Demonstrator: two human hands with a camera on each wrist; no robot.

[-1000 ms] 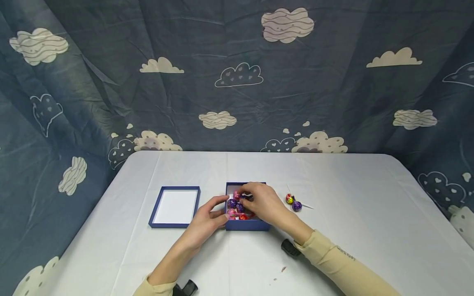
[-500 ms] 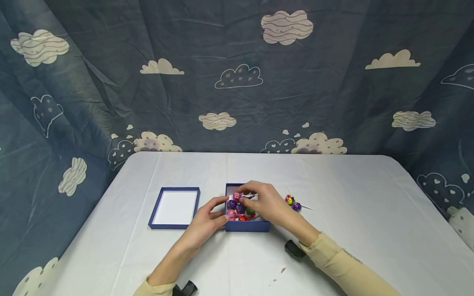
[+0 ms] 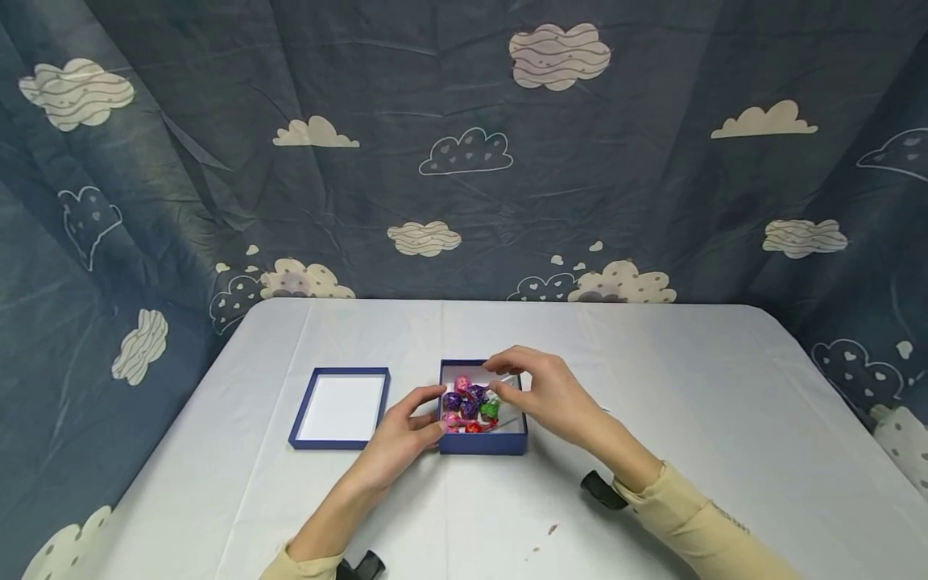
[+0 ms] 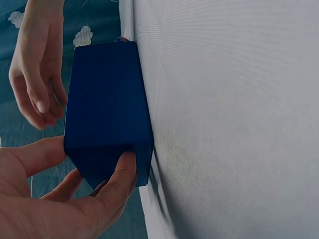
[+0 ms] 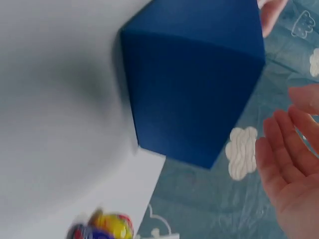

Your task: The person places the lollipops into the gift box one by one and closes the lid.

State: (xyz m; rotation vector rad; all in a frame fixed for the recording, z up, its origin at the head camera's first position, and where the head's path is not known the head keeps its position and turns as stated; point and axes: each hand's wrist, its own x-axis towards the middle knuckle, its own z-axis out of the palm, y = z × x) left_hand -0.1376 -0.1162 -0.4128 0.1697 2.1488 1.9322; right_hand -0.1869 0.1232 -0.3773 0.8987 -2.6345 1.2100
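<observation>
A blue box (image 3: 484, 444) stands uncovered on the table, with several wrapped lollipops (image 3: 469, 408) inside in pink, purple, green and red. My left hand (image 3: 406, 435) grips the box at its left side; in the left wrist view, its thumb and fingers spread around the box's end. Over the box's right edge hovers my right hand (image 3: 554, 395), fingers loosely bent and nothing between them. It hides part of the box's far right corner. In the right wrist view, the right hand (image 5: 294, 159) is apart from the box wall.
Left of the box lies its blue-rimmed lid (image 3: 341, 408), white inside up. Loose lollipops (image 5: 102, 226) lie on the table to the right, mostly hidden by the right hand in the head view. Small brown specks (image 3: 553, 529) mark the white tablecloth (image 3: 689, 387) near the front.
My right hand has let go of a green lollipop inside the box and moved up and to the right. The left hand has stayed in place on the box.
</observation>
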